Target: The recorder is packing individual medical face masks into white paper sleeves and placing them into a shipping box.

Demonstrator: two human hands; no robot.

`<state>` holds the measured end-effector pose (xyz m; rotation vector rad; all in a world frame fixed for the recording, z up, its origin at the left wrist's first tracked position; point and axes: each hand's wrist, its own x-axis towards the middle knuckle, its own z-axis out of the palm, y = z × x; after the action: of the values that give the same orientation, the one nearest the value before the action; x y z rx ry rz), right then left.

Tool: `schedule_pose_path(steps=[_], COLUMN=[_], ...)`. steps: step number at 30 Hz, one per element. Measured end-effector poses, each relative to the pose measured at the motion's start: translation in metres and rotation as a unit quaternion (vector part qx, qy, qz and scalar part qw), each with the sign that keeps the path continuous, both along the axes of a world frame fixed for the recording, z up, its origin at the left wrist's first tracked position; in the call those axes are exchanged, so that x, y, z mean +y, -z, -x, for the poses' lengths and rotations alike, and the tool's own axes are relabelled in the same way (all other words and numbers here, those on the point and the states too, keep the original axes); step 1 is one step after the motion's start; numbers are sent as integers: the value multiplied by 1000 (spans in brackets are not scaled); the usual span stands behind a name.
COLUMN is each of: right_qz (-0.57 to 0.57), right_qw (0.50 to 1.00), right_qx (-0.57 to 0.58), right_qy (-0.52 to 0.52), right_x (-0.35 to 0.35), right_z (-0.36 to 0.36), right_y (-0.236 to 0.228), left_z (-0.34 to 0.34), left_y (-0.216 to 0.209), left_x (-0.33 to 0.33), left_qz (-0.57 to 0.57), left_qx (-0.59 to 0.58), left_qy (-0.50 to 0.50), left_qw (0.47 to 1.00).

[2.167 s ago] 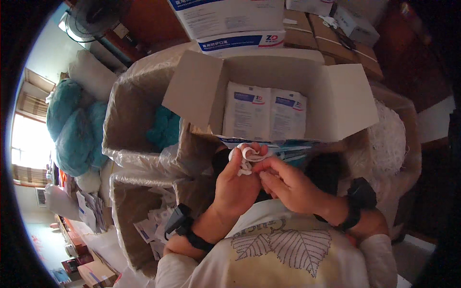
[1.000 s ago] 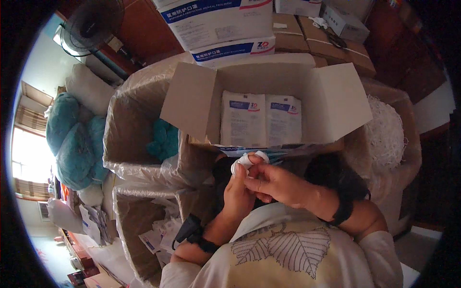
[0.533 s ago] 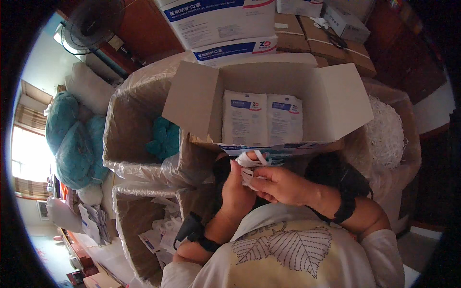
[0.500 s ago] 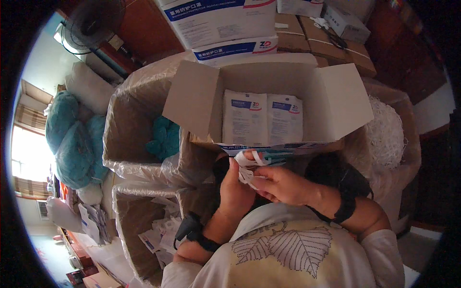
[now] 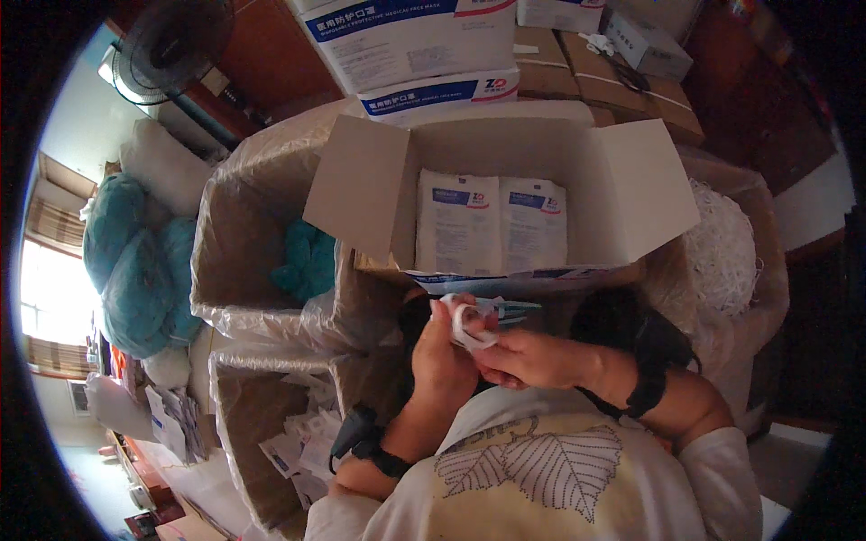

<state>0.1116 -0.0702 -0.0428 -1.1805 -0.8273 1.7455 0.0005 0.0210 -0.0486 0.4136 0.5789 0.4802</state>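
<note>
At the far left, bulging teal bundles (image 5: 135, 288) lie piled beside a bright window (image 5: 56, 288). Next come two brown cardboard cartons lined with clear plastic: the upper one (image 5: 239, 225) holds a crumpled teal heap (image 5: 307, 261), the lower one (image 5: 248, 397) loose white-and-blue flat packets (image 5: 311, 437). Farther right, the left hand (image 5: 442, 361) grips a curled white narrow strip (image 5: 476, 339), held just below an open white cardboard box (image 5: 496, 149) with two upright white-and-blue packets inside. Thin teal strips (image 5: 512, 311) show behind it. Close against the left hand, the right hand (image 5: 534, 354) touches the strip's right side; blur hides whether its fingers pinch it. At right, a plastic-lined carton holds tangled white strands (image 5: 722, 257)
</note>
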Motion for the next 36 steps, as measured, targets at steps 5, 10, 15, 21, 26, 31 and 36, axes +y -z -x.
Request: schedule_pose_path(steps=[5, 10, 15, 21, 26, 31, 36], right_qz=[-130, -212, -194, 3, -42, -303, -198], right_qw=[951, 928, 944, 980, 997, 938, 900], right_qx=[-271, -209, -164, -44, -13, -141, -207], right_qy=[-71, -224, -211, -194, -58, -91, -329], right_x=[-15, -33, -43, -35, -30, -47, -44], right_z=[-12, -11, -6, -3, 6, 23, -12], right_y=[-26, -53, -42, -34, -35, -9, -68], left_z=[15, 51, 52, 41, 41, 54, 59], left_y=[-17, -39, -54, -44, -35, -51, -75], left_x=[11, 4, 4, -3, 1, 12, 17], left_qz=[221, 21, -206, -357, -255, -215, -200], left_qx=[-170, -157, -73, -92, -84, -131, -143], left_qy=[39, 330, 458, 316, 213, 404, 516], left_qw=[960, 931, 862, 874, 939, 880, 821])
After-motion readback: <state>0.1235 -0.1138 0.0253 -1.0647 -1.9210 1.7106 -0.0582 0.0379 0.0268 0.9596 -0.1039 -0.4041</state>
